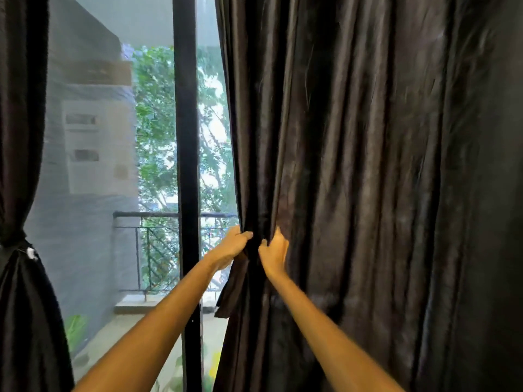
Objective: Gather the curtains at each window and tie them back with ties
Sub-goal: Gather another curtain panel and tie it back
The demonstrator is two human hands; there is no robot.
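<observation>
A dark brown curtain [368, 165] hangs in loose folds over the right half of the window. My left hand [230, 246] grips its left edge at about waist height, fingers wrapped round the hem. My right hand [273, 253] sits just beside it, pinching the adjacent fold of the same curtain. At the far left a second dark curtain [19, 137] is bunched and cinched by a tie [21, 251] with a small white spot on it.
A black vertical window frame bar [186, 165] stands just left of my hands. Behind the glass are a balcony railing [158, 219], a grey building wall [85, 137] and green trees.
</observation>
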